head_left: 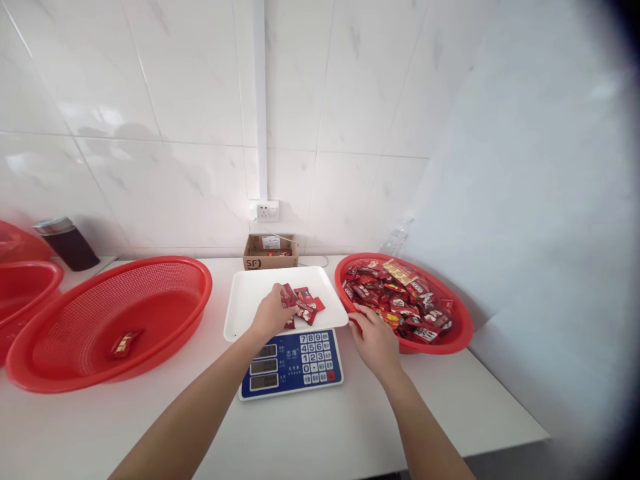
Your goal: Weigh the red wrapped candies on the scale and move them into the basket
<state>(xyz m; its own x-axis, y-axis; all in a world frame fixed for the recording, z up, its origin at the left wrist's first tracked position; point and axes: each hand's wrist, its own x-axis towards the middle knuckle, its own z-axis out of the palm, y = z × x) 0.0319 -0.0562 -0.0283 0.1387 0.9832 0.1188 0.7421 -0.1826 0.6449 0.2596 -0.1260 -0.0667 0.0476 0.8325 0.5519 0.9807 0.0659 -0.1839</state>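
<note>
My left hand (pixel 273 312) reaches over the white tray (pixel 245 293), its fingers curled around some small red packets. Several more red packets (pixel 307 308) lie beside its fingertips on the tray. Beneath the tray's front edge shows a digital scale (pixel 293 365) with a blue keypad panel and displays. My right hand (pixel 375 337) is at the tray's right front corner, fingers bent around the edge, close against the rim of the right red basket (pixel 463 333). That basket holds a heap of red packets (pixel 400 300). The left fingers partly hide the packets they hold.
At left stands a larger red basket (pixel 173 287) with a single red packet (pixel 127 343) in it. Further left are another red container (pixel 27 287) and a dark jar (pixel 70 247). Behind the tray sits a cardboard box (pixel 270 260); a clear bottle (pixel 395 240) leans near the wall.
</note>
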